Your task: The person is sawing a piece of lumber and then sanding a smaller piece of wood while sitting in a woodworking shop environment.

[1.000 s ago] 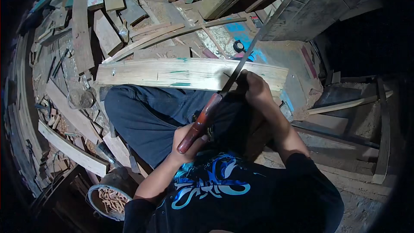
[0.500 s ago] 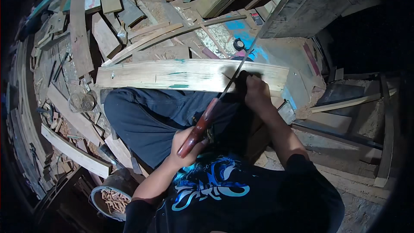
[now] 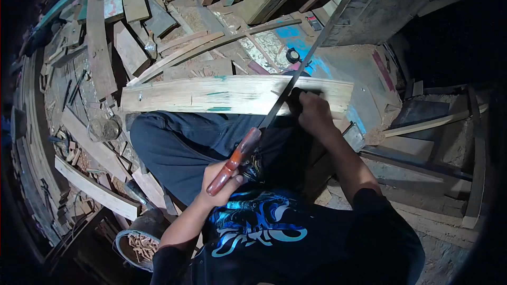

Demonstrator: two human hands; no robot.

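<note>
My left hand (image 3: 220, 179) is wrapped round the glossy reddish-brown handle of a long knife (image 3: 279, 106). Its long dark blade slants up and to the right, crossing over a pale plank (image 3: 174, 95) marked with green streaks. The plank lies crosswise at my legs. My right hand (image 3: 316, 112) is closed beside the blade, above the plank's right part. Its fingers are partly hidden, and a dark thing (image 3: 296, 100) shows at them; its kind and its contact with the blade are unclear in the shadow.
Loose boards (image 3: 99, 47) and scraps cover the floor at the left. A bucket of wood chips (image 3: 122, 248) stands at the lower left. A clear cup (image 3: 102, 128) sits near my knee, a round black-rimmed thing (image 3: 293, 55) beyond the plank. A grey slab (image 3: 369, 18) rises at the upper right.
My left hand and the knife handle have shifted slightly down and to the left. The blade has turned and shows more of its flat side. My right hand stays nearly in place.
</note>
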